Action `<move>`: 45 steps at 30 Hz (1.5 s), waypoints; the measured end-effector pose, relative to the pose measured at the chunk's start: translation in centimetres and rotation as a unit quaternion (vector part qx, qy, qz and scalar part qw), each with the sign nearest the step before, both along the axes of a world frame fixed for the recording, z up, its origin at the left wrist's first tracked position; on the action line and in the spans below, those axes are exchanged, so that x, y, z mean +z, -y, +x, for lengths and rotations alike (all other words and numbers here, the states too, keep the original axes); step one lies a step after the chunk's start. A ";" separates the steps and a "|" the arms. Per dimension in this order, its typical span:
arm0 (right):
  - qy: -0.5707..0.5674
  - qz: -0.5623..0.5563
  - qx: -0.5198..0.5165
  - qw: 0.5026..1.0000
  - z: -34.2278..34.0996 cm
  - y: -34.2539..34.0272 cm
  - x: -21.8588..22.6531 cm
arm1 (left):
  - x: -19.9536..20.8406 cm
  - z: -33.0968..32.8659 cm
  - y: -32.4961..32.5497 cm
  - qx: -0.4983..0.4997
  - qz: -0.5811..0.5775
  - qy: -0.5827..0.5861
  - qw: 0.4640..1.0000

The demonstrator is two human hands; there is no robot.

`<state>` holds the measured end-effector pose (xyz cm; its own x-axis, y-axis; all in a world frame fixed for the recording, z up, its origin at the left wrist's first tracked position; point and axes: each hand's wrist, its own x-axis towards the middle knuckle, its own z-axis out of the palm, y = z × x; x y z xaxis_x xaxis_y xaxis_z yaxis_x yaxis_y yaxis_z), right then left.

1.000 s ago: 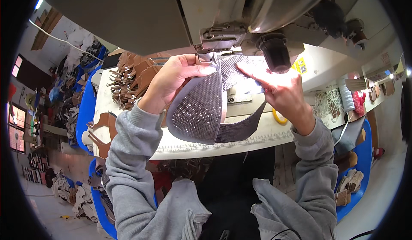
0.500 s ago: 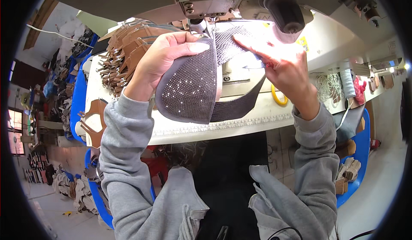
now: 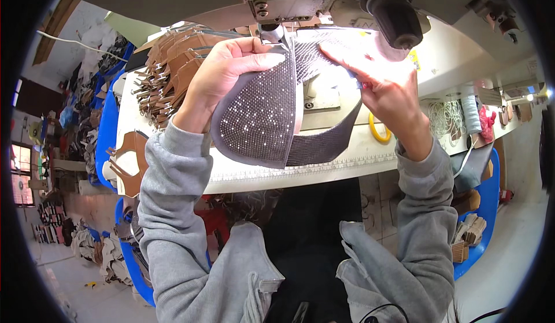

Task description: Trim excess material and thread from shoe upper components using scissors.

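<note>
A shoe upper piece (image 3: pixel 254 121), grey and covered in small glittering stones, hangs from my left hand (image 3: pixel 222 69). That hand pinches its top edge between thumb and fingers, close to the needle area of a sewing machine (image 3: pixel 289 11). Joined along its right side is a dark textured strip (image 3: pixel 329 141) that loops round behind. My right hand (image 3: pixel 390 86) presses its outstretched index finger on the bright upper part of the strip. Its other fingers curl around a small pointed metal tool, mostly hidden.
Brown cut pieces (image 3: pixel 173 63) with metal buckles are heaped on the left of the white table (image 3: pixel 243 178), where a ruler scale runs along the front. A yellow ring (image 3: pixel 378 129), white cord (image 3: pixel 445 118) and a thread spool (image 3: pixel 470 115) lie right. Blue bins (image 3: pixel 488 207) flank the table.
The view has shifted slightly, so the machine sits a little further right. The tool tip in my right hand no longer shows clearly. Both hands keep nearly the same hold.
</note>
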<state>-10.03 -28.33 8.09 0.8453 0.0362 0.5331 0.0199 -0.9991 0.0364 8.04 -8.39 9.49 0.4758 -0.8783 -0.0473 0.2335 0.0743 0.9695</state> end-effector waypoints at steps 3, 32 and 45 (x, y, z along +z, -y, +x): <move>0.011 0.000 0.015 1.000 -0.1 -0.6 0.6 | -0.4 -0.2 -0.3 -0.006 -0.003 0.003 1.000; 0.106 0.061 0.087 0.989 2.7 1.5 -1.5 | -0.5 0.8 0.2 0.019 -0.007 0.086 0.996; 0.135 0.008 0.078 0.988 3.6 2.4 -1.2 | -0.7 2.4 1.0 0.017 -0.027 0.116 0.993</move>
